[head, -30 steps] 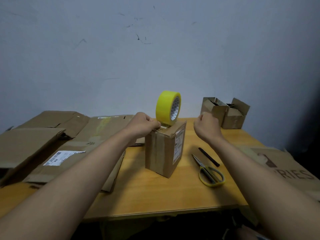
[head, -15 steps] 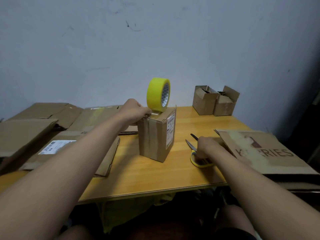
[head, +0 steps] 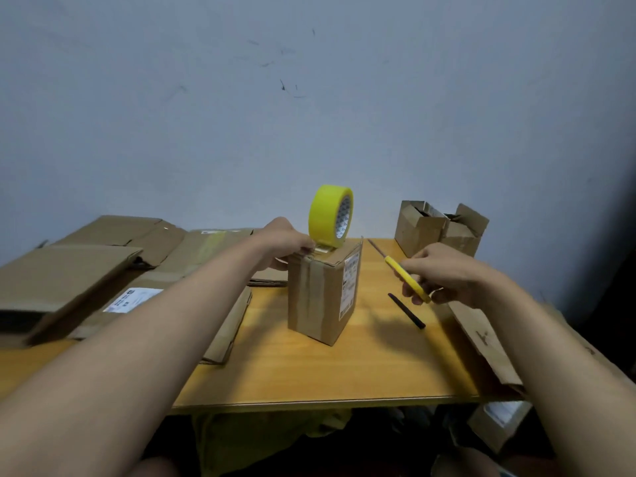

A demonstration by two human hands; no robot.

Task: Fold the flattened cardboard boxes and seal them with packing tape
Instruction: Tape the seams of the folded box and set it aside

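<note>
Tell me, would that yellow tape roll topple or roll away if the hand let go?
Probably. The tape roll stands on its curved edge atop the box, so it could roll off. The left hand pinches its loose end, which seems to steady it. Being round and narrow, it tips sideways easily.

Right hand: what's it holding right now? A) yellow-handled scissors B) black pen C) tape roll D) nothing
A: the right hand grips the yellow-handled scissors above the table, the black pen lies on the wood below, and the yellow tape roll stands on the box.
</note>
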